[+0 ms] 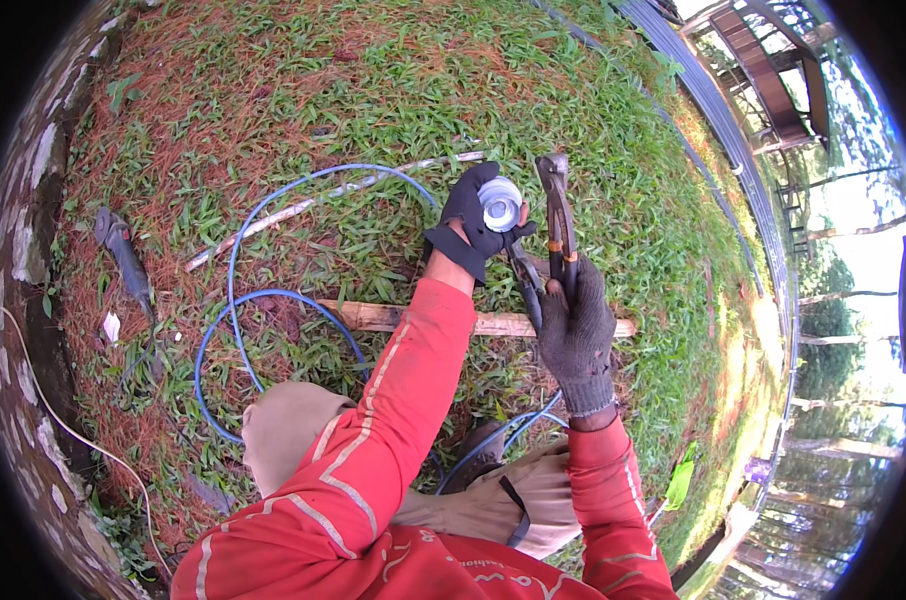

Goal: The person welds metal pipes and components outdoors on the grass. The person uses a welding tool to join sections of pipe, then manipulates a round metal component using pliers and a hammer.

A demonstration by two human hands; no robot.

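My left hand [464,217], in a black glove with bare fingertips, grips a round white hollow piece [501,204] with ringed inner walls. Just to its right, my right hand [579,335], in a dark grey knit glove, is closed around a metal tool that looks like pliers [555,195], its head pointing away from me and orange bands on its grips. A dark handle [526,285] slants between the two hands; whether it belongs to the same tool I cannot tell. Beneath my hands, a peeled wooden pole [373,316] lies across the grass.
A blue hose [235,250] loops over the grass, near a thin pale stick [283,215]. Farther left lies a grey power tool [123,262], beside a mottled stone edge [35,250] with a pale cord [73,422]. Dark pipes [713,110] run along the right.
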